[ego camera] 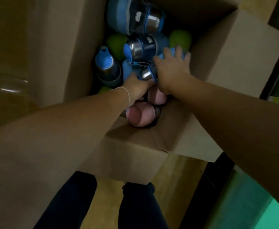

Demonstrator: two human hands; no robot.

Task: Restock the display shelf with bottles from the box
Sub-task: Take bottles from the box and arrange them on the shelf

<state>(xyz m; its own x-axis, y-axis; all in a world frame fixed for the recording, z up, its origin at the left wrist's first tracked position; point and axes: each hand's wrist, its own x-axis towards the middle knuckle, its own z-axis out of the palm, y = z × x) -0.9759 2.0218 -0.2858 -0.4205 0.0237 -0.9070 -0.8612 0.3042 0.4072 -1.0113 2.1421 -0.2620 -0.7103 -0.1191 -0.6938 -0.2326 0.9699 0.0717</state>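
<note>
Wooden floor (176,171) shows beneath our dark-trousered legs (135,209), and the open cardboard box (135,156) stands just ahead. Two pink bottles (138,114) lie at its near end. Above them our left hand (135,87) curls under a blue bottle (146,74) with a steel band, while our right hand (171,70) wraps over its far end. Beyond lie more blue bottles (140,47) and green ones (180,38).

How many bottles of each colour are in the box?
blue bottle: 4
green bottle: 3
pink bottle: 2
Total: 9 showing; more may hide underneath.
</note>
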